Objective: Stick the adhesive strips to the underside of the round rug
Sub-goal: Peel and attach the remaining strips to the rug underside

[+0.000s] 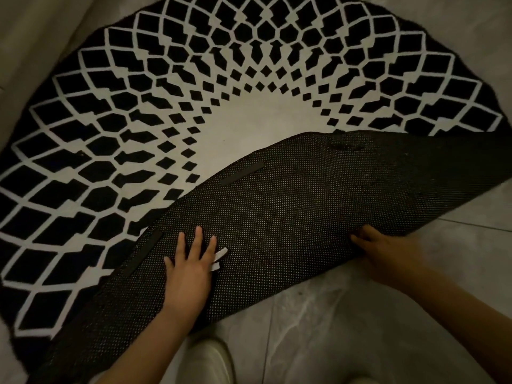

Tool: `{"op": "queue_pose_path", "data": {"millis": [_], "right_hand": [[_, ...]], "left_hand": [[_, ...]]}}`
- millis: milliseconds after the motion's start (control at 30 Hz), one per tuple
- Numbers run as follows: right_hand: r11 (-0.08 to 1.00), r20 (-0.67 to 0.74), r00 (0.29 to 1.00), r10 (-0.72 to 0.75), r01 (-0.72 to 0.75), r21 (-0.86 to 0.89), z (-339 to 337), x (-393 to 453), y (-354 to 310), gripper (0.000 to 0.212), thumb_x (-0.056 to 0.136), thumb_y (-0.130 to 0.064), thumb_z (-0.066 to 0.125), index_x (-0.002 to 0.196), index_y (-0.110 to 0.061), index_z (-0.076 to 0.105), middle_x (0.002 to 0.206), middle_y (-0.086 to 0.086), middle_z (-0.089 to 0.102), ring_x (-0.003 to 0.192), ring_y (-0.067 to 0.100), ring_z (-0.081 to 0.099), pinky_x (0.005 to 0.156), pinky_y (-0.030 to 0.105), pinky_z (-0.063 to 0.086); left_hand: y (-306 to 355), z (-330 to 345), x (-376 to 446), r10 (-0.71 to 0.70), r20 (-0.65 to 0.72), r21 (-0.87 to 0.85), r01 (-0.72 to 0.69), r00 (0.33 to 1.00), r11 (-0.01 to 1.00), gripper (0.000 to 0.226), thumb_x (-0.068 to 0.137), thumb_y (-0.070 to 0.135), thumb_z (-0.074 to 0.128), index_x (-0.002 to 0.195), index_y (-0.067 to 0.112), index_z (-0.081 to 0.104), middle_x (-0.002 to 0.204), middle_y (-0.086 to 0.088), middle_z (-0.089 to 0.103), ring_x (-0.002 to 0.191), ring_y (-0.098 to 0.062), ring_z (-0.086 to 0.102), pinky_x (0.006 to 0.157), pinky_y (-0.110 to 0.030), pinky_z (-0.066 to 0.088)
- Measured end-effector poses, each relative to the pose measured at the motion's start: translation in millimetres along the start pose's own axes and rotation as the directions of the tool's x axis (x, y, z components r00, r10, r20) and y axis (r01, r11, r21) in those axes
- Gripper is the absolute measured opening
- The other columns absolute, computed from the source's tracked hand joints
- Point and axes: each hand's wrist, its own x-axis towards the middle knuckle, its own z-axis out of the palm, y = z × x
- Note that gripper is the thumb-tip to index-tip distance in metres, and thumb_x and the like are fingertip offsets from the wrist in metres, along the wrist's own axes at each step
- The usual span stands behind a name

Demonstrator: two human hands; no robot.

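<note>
On the tiled floor (346,314) the rug (124,112) lies with its near edge folded over, dotted underside (291,206) up. Near left on that flap one dark strip (144,254) sits stuck, another (242,174) farther along. The left hand (189,268) presses flat, fingers spread, with white backing scraps (219,259) just beside them. The right hand (388,252) curls round the flap's near edge. The rug looks soft, floppy and grippy; best held by the edge.

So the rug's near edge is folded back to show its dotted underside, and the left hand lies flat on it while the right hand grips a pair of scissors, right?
Not quite. The head view shows the right hand gripping the folded rug's edge, not scissors. The left hand does lie flat on the dotted underside, with white strips under its fingers.
</note>
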Motion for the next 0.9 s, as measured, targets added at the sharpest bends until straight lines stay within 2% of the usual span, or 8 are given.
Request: {"op": "queue_pose_path", "data": {"millis": [233, 333, 467, 533, 633, 733, 800, 900], "right_hand": [[0.991, 0.053, 0.994, -0.098, 0.092, 0.101, 8.3, -25.4, -39.4, 0.036, 0.032, -0.038, 0.082, 0.063, -0.026, 0.069, 0.072, -0.005, 0.062, 0.028, 0.011, 0.045, 0.025, 0.021, 0.026], [0.974, 0.025, 0.982, -0.189, 0.184, 0.135, 11.3, -30.1, -86.9, 0.023, 0.037, -0.041, 0.069, 0.056, -0.029, 0.065, 0.067, -0.007, 0.062, 0.028, 0.008, 0.044, 0.032, 0.021, 0.016], [0.934, 0.071, 0.962, -0.263, 0.235, 0.27, 15.0, -28.0, -159.5, 0.023, 0.053, -0.049, 0.057, 0.051, -0.027, 0.062, 0.079, -0.011, 0.065, 0.031, 0.004, 0.043, 0.03, 0.017, 0.023], [0.911, 0.049, 0.971, -0.233, 0.2, 0.361, 14.0, -31.2, -167.4, 0.028, 0.062, -0.056, 0.057, 0.058, -0.029, 0.062, 0.081, -0.015, 0.059, 0.037, 0.002, 0.046, 0.032, 0.016, 0.027], [0.879, -0.018, 0.997, -0.08, 0.079, 0.47, 8.6, -36.3, -141.1, 0.035, 0.085, -0.056, 0.043, 0.074, -0.033, 0.066, 0.081, -0.018, 0.056, 0.047, -0.001, 0.052, 0.036, 0.014, 0.038], [0.855, -0.094, 0.968, 0.232, -0.156, 0.495, 2.0, -37.2, -92.6, 0.016, 0.085, -0.039, 0.057, 0.092, -0.03, 0.068, 0.094, -0.01, 0.061, 0.056, 0.004, 0.06, 0.039, 0.018, 0.045], [0.757, -0.037, 0.868, 0.495, -0.41, 0.508, 2.4, -39.3, -59.6, 0.025, 0.081, -0.023, 0.069, 0.106, -0.021, 0.067, 0.11, 0.0, 0.059, 0.065, 0.014, 0.062, 0.043, 0.023, 0.045], [0.538, 0.098, 0.655, 0.749, -0.688, 0.488, 9.5, -49.7, -15.5, 0.04, 0.087, -0.02, 0.063, 0.126, -0.013, 0.055, 0.134, 0.011, 0.046, 0.088, 0.028, 0.061, 0.057, 0.028, 0.043]], "left_hand": [[-35.0, -15.0, 15.9, 0.076, 0.067, 0.184, -0.087, 0.995, 0.979, 0.067, 0.098, 0.027, 0.042, 0.151, 0.031, 0.002, 0.158, 0.0, -0.018, 0.145, -0.032, -0.014, 0.112, -0.061, 0.013], [-58.5, -32.4, 26.6, 0.012, 0.096, 0.263, -0.037, 0.995, 0.964, 0.063, 0.097, 0.035, 0.042, 0.15, 0.036, 0.007, 0.159, -0.001, -0.012, 0.146, -0.031, -0.005, 0.112, -0.061, 0.01], [-69.6, -56.3, 37.2, -0.123, 0.018, 0.186, 0.117, 0.992, 0.976, 0.041, 0.095, 0.032, 0.044, 0.136, 0.029, 0.047, 0.152, -0.009, 0.029, 0.136, -0.03, 0.033, 0.107, -0.052, 0.031], [-68.8, -63.5, 43.4, -0.14, -0.084, 0.108, 0.149, 0.987, 0.983, 0.03, 0.094, 0.026, 0.045, 0.118, 0.016, 0.061, 0.127, -0.011, 0.051, 0.112, -0.031, 0.051, 0.086, -0.044, 0.047], [-59.4, -68.8, 49.6, -0.132, -0.253, -0.02, 0.131, 0.958, 0.991, 0.025, 0.091, 0.015, 0.049, 0.111, 0.006, 0.061, 0.111, -0.015, 0.053, 0.098, -0.035, 0.052, 0.066, -0.041, 0.043], [-39.4, -72.1, 62.0, -0.035, -0.303, -0.068, 0.015, 0.952, 0.998, 0.037, 0.093, 0.012, 0.047, 0.129, 0.012, 0.054, 0.133, -0.011, 0.047, 0.104, -0.035, 0.054, 0.07, -0.043, 0.049], [-26.5, -75.2, 76.0, 0.024, -0.306, -0.075, -0.049, 0.952, 0.996, 0.044, 0.095, 0.014, 0.044, 0.14, 0.018, 0.043, 0.148, -0.004, 0.035, 0.11, -0.032, 0.055, 0.077, -0.043, 0.052], [-12.9, -74.4, 97.5, 0.078, -0.209, -0.06, -0.093, 0.975, 0.994, 0.044, 0.097, 0.015, 0.041, 0.141, 0.018, 0.041, 0.149, -0.005, 0.031, 0.11, -0.033, 0.056, 0.082, -0.046, 0.051]]}}
